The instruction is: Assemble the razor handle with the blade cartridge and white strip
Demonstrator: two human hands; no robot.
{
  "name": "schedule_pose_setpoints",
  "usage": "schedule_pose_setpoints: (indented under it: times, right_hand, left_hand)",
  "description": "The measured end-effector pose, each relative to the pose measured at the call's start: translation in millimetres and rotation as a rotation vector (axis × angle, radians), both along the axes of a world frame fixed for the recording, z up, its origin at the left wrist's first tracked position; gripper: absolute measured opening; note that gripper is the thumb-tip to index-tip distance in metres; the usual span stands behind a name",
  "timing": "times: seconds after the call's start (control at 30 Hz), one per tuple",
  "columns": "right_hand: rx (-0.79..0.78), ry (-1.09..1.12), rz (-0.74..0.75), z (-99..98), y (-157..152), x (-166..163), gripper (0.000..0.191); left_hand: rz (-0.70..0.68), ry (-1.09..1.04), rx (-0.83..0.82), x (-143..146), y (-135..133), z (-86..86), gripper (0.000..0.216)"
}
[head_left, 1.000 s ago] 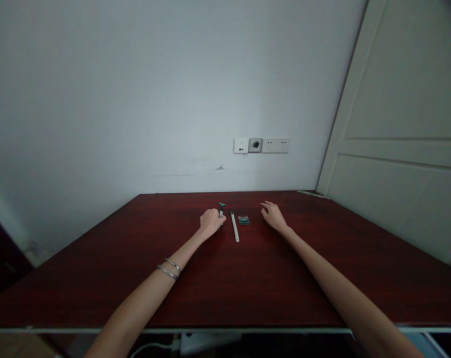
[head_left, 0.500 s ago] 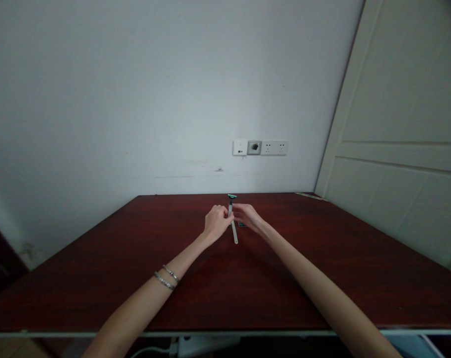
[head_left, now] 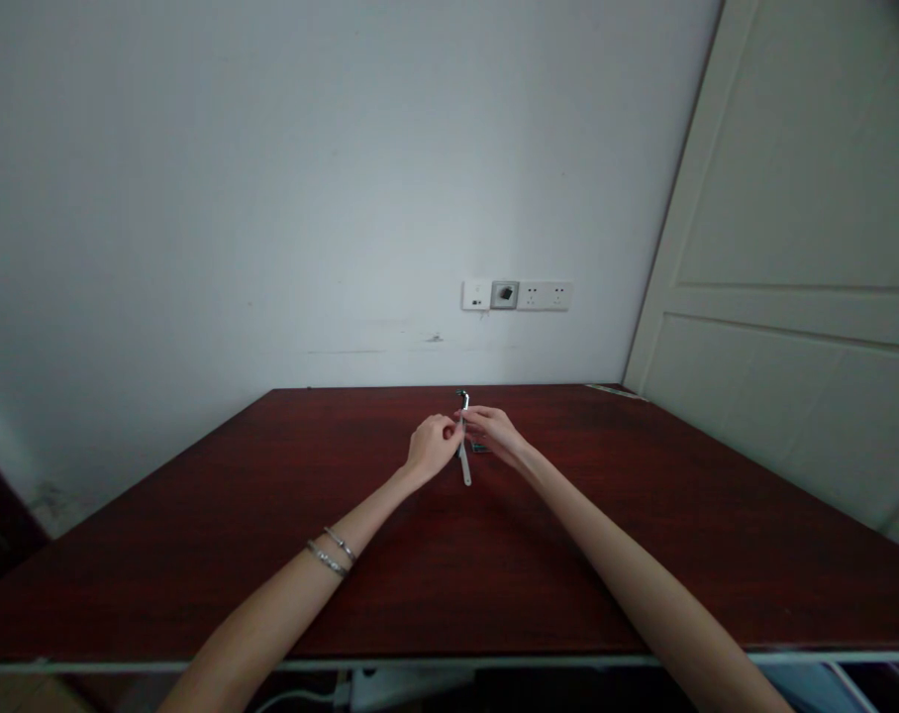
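Note:
A razor [head_left: 465, 467] with a pale handle and a small dark head stands raised above the middle of the table, head uppermost, turned so that its side shows. My left hand [head_left: 431, 448] pinches the handle between thumb and fingers. From the other side, my right hand [head_left: 494, 431] has its fingertips closed on the upper handle, just below the head. Part of the handle is hidden by the fingers. Below my right hand, a small dark flat item [head_left: 479, 447] lies on the table, partly covered; its kind cannot be made out.
The dark red wooden table [head_left: 331, 456] reaches back to a pale wall. Sockets [head_left: 545, 295] are set in the wall above its far edge. A thin pale strip [head_left: 617, 392] lies at the far right corner, beside a white panelled door [head_left: 791, 327]. A cable [head_left: 301, 696] hangs below the front edge.
The razor has turned about its handle, so its head now shows from the side rather than broad. My right fingertips have come in against the handle. My left hand stays nearly still.

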State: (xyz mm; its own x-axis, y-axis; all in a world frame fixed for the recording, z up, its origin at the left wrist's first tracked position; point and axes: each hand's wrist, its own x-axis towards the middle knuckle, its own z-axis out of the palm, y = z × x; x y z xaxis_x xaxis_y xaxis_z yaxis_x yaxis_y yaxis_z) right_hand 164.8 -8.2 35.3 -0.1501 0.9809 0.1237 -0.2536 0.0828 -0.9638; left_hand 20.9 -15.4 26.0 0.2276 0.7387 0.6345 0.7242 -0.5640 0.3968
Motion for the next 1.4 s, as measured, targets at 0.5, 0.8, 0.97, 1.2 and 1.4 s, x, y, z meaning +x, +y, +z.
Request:
schedule_pose_setpoints:
  times: [0.5, 0.8, 0.97, 1.2, 1.4]
  right_hand:
    - [-0.091, 0.085, -0.063, -7.7, -10.4, -9.1, 0.020]
    - [-0.046, 0.185, -0.067, -16.3, -11.0, -21.4, 0.024]
    - [-0.110, 0.207, -0.041, -20.4, -13.6, -26.7, 0.029]
    - [-0.164, 0.141, -0.102, -22.4, -11.9, -30.1, 0.029]
    - [-0.153, 0.100, -0.153, -22.7, -12.2, -32.9, 0.031]
  left_hand:
    - [-0.114, -0.697, -0.237, -19.4, 46.9, -5.3, 0.028]
    - [-0.440, -1.225, -1.037, -0.2, 67.5, 9.3, 0.038]
    - [-0.666, -1.419, -1.234, 4.2, 68.7, 4.8, 0.051]
    - [-0.751, -1.523, -1.284, 6.0, 62.5, 3.7, 0.058]
    - [-0.731, -1.566, -1.319, 14.4, 55.6, 4.8, 0.060]
